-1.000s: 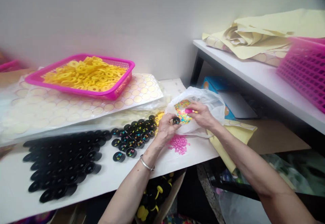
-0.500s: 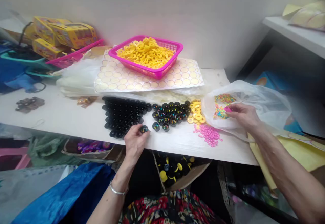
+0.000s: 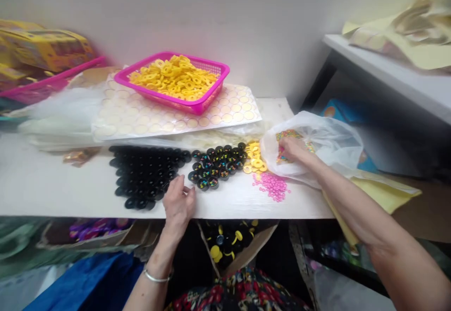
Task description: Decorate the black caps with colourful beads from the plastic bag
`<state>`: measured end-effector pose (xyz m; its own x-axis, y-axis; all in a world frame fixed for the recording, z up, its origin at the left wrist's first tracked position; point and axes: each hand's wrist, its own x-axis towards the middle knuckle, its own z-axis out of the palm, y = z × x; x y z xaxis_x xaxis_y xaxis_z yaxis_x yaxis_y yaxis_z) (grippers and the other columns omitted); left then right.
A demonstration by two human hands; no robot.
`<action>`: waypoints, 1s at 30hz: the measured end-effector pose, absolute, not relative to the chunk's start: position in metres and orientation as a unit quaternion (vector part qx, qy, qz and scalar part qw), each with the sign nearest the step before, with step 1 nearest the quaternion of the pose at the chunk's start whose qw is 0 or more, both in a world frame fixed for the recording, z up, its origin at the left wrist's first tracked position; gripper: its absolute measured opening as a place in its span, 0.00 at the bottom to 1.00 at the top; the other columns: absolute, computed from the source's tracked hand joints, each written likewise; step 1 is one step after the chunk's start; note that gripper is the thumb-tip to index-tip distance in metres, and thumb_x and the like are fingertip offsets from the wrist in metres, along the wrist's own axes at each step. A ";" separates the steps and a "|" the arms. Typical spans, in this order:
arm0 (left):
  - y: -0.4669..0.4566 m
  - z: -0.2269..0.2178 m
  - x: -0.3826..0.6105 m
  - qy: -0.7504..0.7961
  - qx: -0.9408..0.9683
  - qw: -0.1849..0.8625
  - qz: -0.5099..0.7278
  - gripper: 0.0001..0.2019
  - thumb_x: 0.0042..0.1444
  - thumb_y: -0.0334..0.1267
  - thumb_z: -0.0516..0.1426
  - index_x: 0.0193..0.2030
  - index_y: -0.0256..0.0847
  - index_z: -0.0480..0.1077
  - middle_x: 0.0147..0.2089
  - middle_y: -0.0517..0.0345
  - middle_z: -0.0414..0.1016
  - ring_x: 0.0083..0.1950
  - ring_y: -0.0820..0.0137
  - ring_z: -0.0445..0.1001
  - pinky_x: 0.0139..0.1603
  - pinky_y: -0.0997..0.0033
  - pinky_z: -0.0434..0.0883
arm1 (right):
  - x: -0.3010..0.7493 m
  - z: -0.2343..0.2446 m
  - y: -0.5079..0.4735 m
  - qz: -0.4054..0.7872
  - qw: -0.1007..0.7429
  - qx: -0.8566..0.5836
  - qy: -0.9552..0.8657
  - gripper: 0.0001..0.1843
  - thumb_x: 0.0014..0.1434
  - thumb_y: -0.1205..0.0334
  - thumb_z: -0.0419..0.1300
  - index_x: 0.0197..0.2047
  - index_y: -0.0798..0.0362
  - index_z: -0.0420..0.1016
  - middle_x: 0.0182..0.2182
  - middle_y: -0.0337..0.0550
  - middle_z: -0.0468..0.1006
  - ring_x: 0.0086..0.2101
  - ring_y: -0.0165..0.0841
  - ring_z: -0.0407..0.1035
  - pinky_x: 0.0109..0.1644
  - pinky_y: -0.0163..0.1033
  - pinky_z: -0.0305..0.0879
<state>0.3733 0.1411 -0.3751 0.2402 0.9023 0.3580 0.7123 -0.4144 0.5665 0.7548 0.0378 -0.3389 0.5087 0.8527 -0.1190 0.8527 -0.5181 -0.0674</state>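
My left hand (image 3: 178,203) lies at the white table's front edge with its fingers stretched out. The fingertips sit between a block of empty black caps (image 3: 144,174) and a smaller cluster of black caps with coloured beads in them (image 3: 216,160). Nothing is in that hand. My right hand (image 3: 292,149) reaches into a clear plastic bag (image 3: 324,137) of mixed coloured beads (image 3: 289,135). Its fingers are curled among the beads, and what they pinch is hidden. Loose yellow rings (image 3: 255,159) and a small heap of pink beads (image 3: 273,185) lie between the caps and the bag.
A pink basket (image 3: 199,109) of yellow rings stands on a sheet of round stickers (image 3: 229,113) near the wall. Yellow boxes (image 3: 42,50) are at the far left. A white shelf (image 3: 387,78) with yellow paper rises on the right. Under the table is an open carton (image 3: 229,247).
My left hand set the filled cap down with the cluster and now lies open by the empty caps. My right hand went deeper into the bag. The view swung right.
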 end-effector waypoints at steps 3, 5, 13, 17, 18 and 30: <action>0.129 -0.374 0.354 0.539 0.766 0.035 0.349 0.12 0.53 0.38 0.52 0.40 0.36 0.71 0.42 0.49 0.74 0.30 0.71 0.68 0.36 0.70 0.66 | 0.761 -0.352 0.049 0.130 0.115 -0.833 -0.525 0.11 0.43 0.71 0.57 0.31 0.56 0.78 0.29 0.48 0.78 0.36 0.42 0.71 0.38 0.38 0.63; 0.127 -0.379 0.343 0.562 0.756 -0.021 0.335 0.12 0.56 0.40 0.51 0.38 0.36 0.71 0.39 0.49 0.74 0.32 0.68 0.68 0.35 0.69 0.65 | 0.768 -0.362 0.050 0.169 0.264 -0.812 -0.492 0.06 0.41 0.67 0.60 0.27 0.56 0.77 0.24 0.42 0.76 0.31 0.38 0.71 0.35 0.37 0.64; 0.140 -0.388 0.338 0.584 0.777 -0.161 0.172 0.23 0.58 0.56 0.47 0.32 0.37 0.68 0.32 0.47 0.70 0.34 0.61 0.67 0.30 0.67 0.56 | 0.763 -0.367 0.022 0.320 0.613 -0.668 -0.276 0.18 0.29 0.61 0.71 0.26 0.54 0.71 0.21 0.34 0.73 0.22 0.30 0.66 0.30 0.37 0.66; 0.142 -0.386 0.348 0.615 0.753 -0.164 0.167 0.25 0.57 0.60 0.45 0.33 0.38 0.67 0.31 0.50 0.70 0.27 0.64 0.65 0.23 0.69 0.49 | 0.759 -0.360 0.014 0.302 0.601 -0.664 -0.327 0.11 0.39 0.62 0.68 0.28 0.54 0.73 0.24 0.33 0.74 0.26 0.27 0.66 0.34 0.33 0.64; 0.142 -0.384 0.350 0.625 0.746 -0.159 0.166 0.26 0.56 0.62 0.45 0.34 0.38 0.68 0.32 0.50 0.71 0.26 0.65 0.64 0.22 0.70 0.48 | 0.759 -0.358 0.013 0.299 0.599 -0.664 -0.333 0.10 0.40 0.62 0.67 0.29 0.54 0.73 0.25 0.33 0.74 0.27 0.27 0.66 0.35 0.33 0.64; 0.151 -0.382 0.347 0.677 0.697 0.001 0.239 0.22 0.51 0.57 0.52 0.20 0.40 0.60 0.23 0.58 0.66 0.27 0.69 0.64 0.25 0.72 0.54 | 0.756 -0.355 0.012 0.290 0.586 -0.667 -0.357 0.12 0.36 0.60 0.69 0.26 0.53 0.75 0.22 0.34 0.73 0.26 0.30 0.65 0.34 0.37 0.64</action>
<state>0.3472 0.1514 -0.3816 -0.0296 0.9430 0.3314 0.9419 -0.0847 0.3249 0.7560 0.0118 -0.3548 0.5771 0.8161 0.0307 0.1351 -0.0584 -0.9891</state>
